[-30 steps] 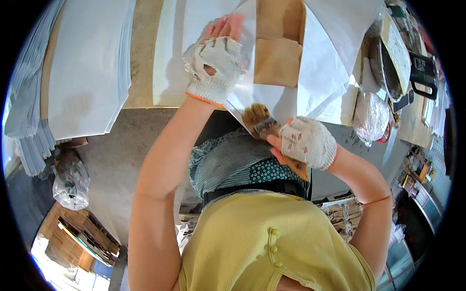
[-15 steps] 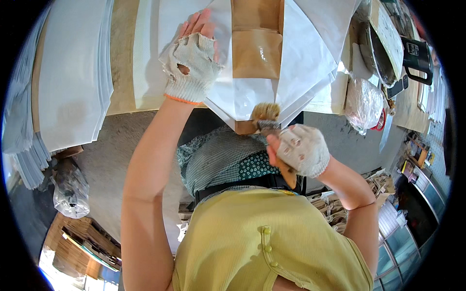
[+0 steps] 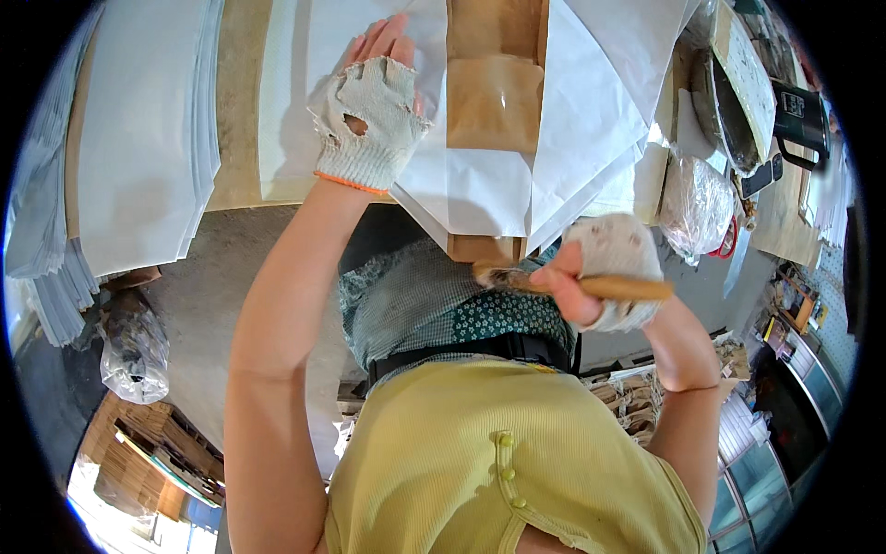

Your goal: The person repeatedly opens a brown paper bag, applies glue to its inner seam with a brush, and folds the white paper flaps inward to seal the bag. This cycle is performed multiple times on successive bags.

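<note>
My left hand (image 3: 374, 115), in a torn white fingerless glove with an orange cuff, lies flat on the white paper, fingers stretched out. Under it and to its right is a stack of white paper pieces (image 3: 591, 111) with folded, angled edges and a brown strip (image 3: 494, 102) up the middle, shiny in places. My right hand (image 3: 609, 272), also gloved, grips a brush with a wooden handle (image 3: 628, 288). The brush lies almost level, its bristle end pointing left, just below the stack's near brown edge (image 3: 484, 249). The bristles are blurred and partly hard to see.
Stacks of white sheets (image 3: 143, 129) lie on the table at left. To the right are a clear plastic bag (image 3: 694, 205), a dark basin (image 3: 724, 111), a phone (image 3: 762, 175), red-handled scissors (image 3: 726, 238) and a black mug (image 3: 799, 120). A plastic bag (image 3: 134, 346) hangs low at left.
My right hand has moved right and turned the brush from upright to nearly level, taking its bristles off the stack's near end. My left hand has stayed almost in place.
</note>
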A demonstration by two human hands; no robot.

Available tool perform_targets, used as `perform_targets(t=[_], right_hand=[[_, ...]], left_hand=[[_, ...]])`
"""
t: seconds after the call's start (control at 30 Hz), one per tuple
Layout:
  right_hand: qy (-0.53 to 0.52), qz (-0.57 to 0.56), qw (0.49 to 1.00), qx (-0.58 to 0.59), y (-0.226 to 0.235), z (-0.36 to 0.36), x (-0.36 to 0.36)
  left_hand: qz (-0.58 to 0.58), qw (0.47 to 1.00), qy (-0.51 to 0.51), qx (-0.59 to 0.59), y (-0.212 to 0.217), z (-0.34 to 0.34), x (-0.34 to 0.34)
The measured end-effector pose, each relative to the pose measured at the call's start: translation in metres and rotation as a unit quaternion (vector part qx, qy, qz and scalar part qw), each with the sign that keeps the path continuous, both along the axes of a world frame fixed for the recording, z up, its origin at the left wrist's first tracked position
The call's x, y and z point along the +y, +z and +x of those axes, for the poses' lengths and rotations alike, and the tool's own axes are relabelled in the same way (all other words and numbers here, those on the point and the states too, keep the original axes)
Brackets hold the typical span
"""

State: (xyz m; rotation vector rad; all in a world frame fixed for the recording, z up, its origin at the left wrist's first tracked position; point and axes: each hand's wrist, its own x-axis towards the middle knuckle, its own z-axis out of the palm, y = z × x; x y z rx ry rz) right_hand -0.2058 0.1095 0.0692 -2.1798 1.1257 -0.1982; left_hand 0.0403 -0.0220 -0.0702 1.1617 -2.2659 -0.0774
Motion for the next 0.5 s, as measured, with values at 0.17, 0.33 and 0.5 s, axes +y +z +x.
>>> perform_targets(t=[0.17,0.33,0.5], right_hand=[[0.047,-0.067,0.990,-0.112,-0.024,0.044,-0.014],[-0.040,0.011,0.993,-0.112,-0.021,-0.027,-0.007],[-0.526,0.041,0.817,-0.233,-0.041,-0.016,-0.047]], left_hand=[[0.035,0.999,-0.005,-0.026,0.004,-0.002,0.007],[0.092,0.996,-0.003,-0.014,0.024,0.012,0.043],[0.075,0.997,0.007,0.008,0.013,0.010,0.055]])
